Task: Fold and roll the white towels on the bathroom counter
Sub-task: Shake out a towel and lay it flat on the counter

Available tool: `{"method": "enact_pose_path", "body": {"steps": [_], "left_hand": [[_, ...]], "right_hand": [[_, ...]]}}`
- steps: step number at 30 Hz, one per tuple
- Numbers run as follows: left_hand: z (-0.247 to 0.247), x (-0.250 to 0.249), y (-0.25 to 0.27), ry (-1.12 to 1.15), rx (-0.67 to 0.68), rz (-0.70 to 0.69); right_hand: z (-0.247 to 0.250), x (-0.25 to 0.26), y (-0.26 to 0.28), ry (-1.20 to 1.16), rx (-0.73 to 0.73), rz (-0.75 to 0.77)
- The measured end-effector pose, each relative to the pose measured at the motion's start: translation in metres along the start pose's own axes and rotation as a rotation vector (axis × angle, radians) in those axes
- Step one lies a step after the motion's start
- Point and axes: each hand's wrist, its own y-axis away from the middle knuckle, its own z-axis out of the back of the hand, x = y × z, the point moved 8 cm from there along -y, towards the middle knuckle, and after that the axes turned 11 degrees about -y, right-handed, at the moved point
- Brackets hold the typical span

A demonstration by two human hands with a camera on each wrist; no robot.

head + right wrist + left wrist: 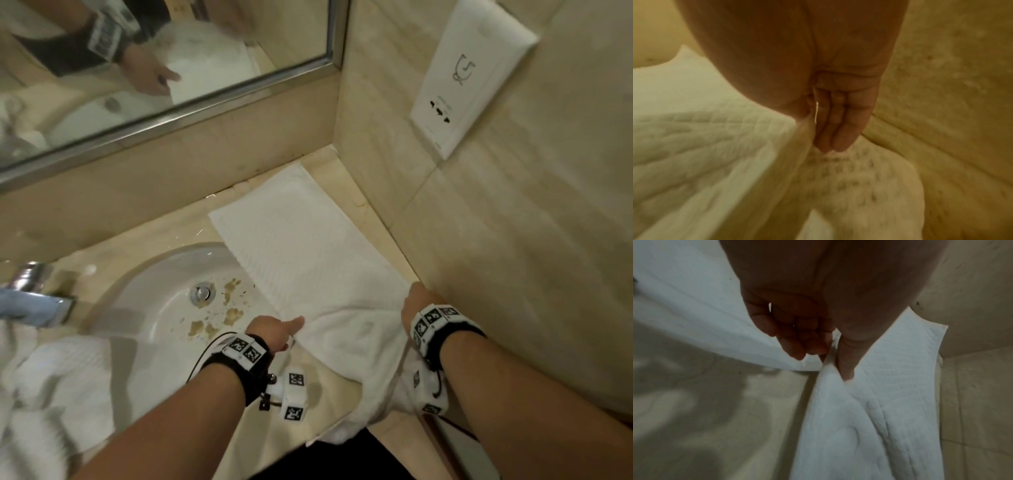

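A white towel [301,233] lies lengthwise on the beige counter [178,229], running from the back corner toward me. Its left edge overlaps the sink rim, and its near end is bunched and hangs over the counter's front edge. My left hand [277,330] pinches the towel's left edge near the basin. In the left wrist view the left hand [824,363] has its thumb on top of the towel [869,418] and its fingers curled underneath. My right hand [419,301] grips the right edge close to the wall. The right wrist view shows the right hand [824,129] with its fingers closed on a fold of the towel [694,146].
The white sink [164,308], with brown stains and a drain [202,293], is left of the towel, with the faucet [37,291] further left. More crumpled white towels [51,387] are heaped at lower left. A tiled wall with a socket plate [469,75] borders the right, and a mirror [154,61] is behind.
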Motion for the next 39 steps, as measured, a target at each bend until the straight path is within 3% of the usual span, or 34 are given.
{"method": "enact_pose_path", "body": {"steps": [3, 7, 12, 15, 19, 23, 26, 30, 35, 39], "left_hand": [[-0.002, 0.000, 0.003, 0.015, 0.032, 0.002], [-0.001, -0.002, 0.000, 0.141, 0.039, -0.016], [0.002, -0.006, -0.010, 0.649, -0.006, 0.019], [0.000, -0.008, -0.012, 0.776, 0.005, 0.021], [-0.002, -0.009, -0.017, 0.655, -0.002, -0.005], [0.002, -0.011, -0.021, 0.519, -0.051, 0.007], [0.002, -0.010, -0.028, 0.592, -0.029, 0.027], [0.014, -0.012, -0.034, 0.709, -0.124, 0.036], [0.047, -0.015, -0.046, 0.492, -0.284, 0.052], [0.094, -0.043, -0.034, 0.465, -0.387, 0.018]], "right_hand": [[0.002, 0.009, 0.004, 0.107, 0.034, 0.016], [0.005, 0.039, -0.012, -0.154, 0.008, 0.054], [0.005, 0.062, -0.034, -0.375, 0.000, 0.084], [0.009, 0.070, -0.045, -0.393, -0.060, 0.145], [0.019, 0.067, -0.050, -0.273, -0.178, 0.103], [0.029, 0.090, -0.052, -0.177, -0.274, 0.248], [0.027, 0.116, -0.062, -0.234, -0.228, 0.306], [0.024, 0.129, -0.085, -0.280, -0.127, 0.199], [0.016, 0.135, -0.097, -0.105, 0.013, 0.217], [0.027, 0.147, -0.093, -0.155, 0.088, 0.270]]}}
